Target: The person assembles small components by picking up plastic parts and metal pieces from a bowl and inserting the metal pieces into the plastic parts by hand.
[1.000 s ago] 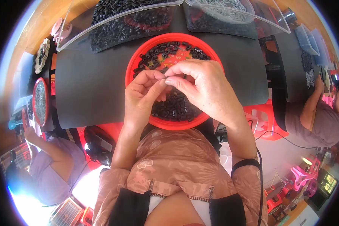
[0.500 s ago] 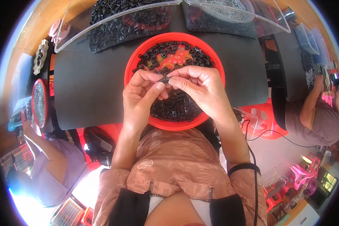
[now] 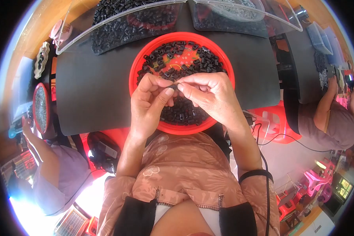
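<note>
A small black plastic part (image 3: pixel 172 87) is pinched between my two hands, mostly covered by the fingertips. My left hand (image 3: pixel 150 100) grips it between thumb and index finger, the other fingers curled. From the other side, my right hand (image 3: pixel 209 91) closes its thumb and fingertips at the part's right end; whether it holds a second tiny piece there is hidden. Both hands hover over a round red tray (image 3: pixel 134 67). Many loose black plastic parts (image 3: pixel 187 114) of the same sort lie in the tray, around its patterned floor.
Clear plastic bins with black parts (image 3: pixel 133 29) and transparent pieces (image 3: pixel 236 11) stand behind the tray on the dark table (image 3: pixel 90 90). Co-workers sit at the left (image 3: pixel 59 169) and right (image 3: pixel 322 122). A red-rimmed tray (image 3: pixel 40 108) is by the left one. A black cable (image 3: pixel 266 188) runs along my right arm.
Both hands stay together over the tray with only small finger shifts. The right fingertips now sit slightly differently on the black part, which is more covered.
</note>
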Motion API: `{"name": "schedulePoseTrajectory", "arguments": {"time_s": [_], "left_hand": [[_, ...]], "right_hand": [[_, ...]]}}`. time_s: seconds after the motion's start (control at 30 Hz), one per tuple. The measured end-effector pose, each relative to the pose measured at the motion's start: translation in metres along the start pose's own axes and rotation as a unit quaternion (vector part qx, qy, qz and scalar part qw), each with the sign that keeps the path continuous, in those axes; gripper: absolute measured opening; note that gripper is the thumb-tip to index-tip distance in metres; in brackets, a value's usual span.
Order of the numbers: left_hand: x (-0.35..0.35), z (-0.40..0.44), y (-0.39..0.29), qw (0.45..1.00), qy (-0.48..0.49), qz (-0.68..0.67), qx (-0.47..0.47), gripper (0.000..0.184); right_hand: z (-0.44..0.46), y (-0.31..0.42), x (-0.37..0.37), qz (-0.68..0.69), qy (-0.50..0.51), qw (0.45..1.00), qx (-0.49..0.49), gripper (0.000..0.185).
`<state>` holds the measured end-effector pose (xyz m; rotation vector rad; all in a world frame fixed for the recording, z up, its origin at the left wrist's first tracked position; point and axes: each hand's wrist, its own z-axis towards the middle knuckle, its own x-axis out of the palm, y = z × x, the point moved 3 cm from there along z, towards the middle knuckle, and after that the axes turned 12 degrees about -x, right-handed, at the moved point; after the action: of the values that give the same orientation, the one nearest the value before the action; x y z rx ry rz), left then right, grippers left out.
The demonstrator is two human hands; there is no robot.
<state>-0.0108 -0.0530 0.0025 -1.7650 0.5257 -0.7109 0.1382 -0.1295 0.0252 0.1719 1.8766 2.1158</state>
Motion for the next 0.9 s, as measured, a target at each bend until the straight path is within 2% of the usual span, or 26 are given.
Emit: {"name": "schedulePoseTrajectory", "arguments": {"time_s": [0.2, 0.4, 0.5, 0.63, 0.77, 0.9], "left_hand": [[0.001, -0.002, 0.0, 0.999, -0.007, 0.051, 0.003, 0.009], [0.002, 0.0, 0.003, 0.996, -0.029, 0.081, 0.008, 0.007], [0.002, 0.0, 0.009, 0.996, -0.058, 0.063, 0.014, 0.008], [0.004, -0.003, 0.009, 0.995, -0.07, 0.067, 0.026, 0.008], [0.007, -0.005, 0.008, 0.996, -0.06, 0.056, 0.016, 0.007], [0.012, -0.005, 0.004, 0.998, -0.056, 0.04, 0.01, 0.007]], "right_hand": [[0.003, -0.002, -0.003, 0.067, 0.025, 0.997, 0.031, 0.014], [0.007, -0.005, -0.004, 0.03, 0.057, 0.998, 0.027, 0.013], [0.006, -0.012, 0.003, 0.03, 0.022, 0.999, 0.029, 0.011], [0.002, -0.012, 0.009, 0.021, -0.005, 1.0, -0.019, 0.012], [0.003, -0.014, -0.001, 0.062, 0.054, 0.995, 0.051, 0.013], [0.003, -0.01, -0.004, 0.06, 0.053, 0.996, 0.034, 0.012]]}}
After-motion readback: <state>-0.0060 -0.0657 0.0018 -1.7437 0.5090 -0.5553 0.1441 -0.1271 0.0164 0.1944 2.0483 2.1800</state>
